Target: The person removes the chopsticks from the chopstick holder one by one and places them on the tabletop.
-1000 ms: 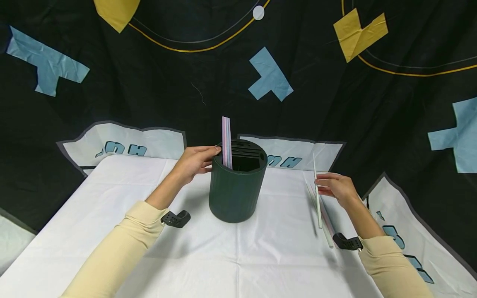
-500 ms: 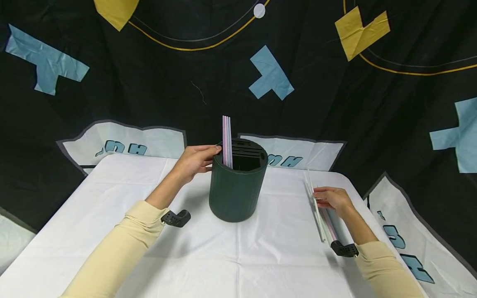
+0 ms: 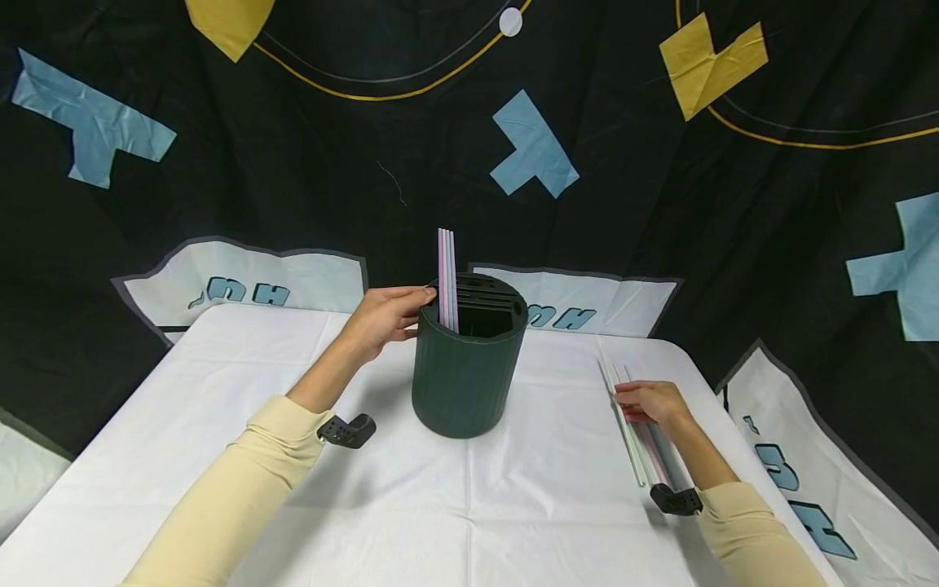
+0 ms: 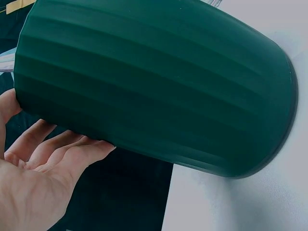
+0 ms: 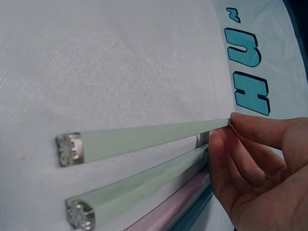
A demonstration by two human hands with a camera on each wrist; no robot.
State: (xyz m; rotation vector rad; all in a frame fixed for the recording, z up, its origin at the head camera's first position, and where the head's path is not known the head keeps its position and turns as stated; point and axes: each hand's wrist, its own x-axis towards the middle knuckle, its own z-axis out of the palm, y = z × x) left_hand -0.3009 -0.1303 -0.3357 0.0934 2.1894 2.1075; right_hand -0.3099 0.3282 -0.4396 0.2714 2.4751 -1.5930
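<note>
While left hand [image 3: 385, 318] steadies the holder [image 3: 468, 367], right hand [image 3: 653, 402] pinches a chopstick [image 5: 149, 137] (pale green).

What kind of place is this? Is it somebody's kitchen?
Probably not a kitchen; it looks like a set-up recording spot. A table has a white cloth, a black backdrop with taped paper shapes hangs behind, and only a green holder and chopsticks are out.
</note>
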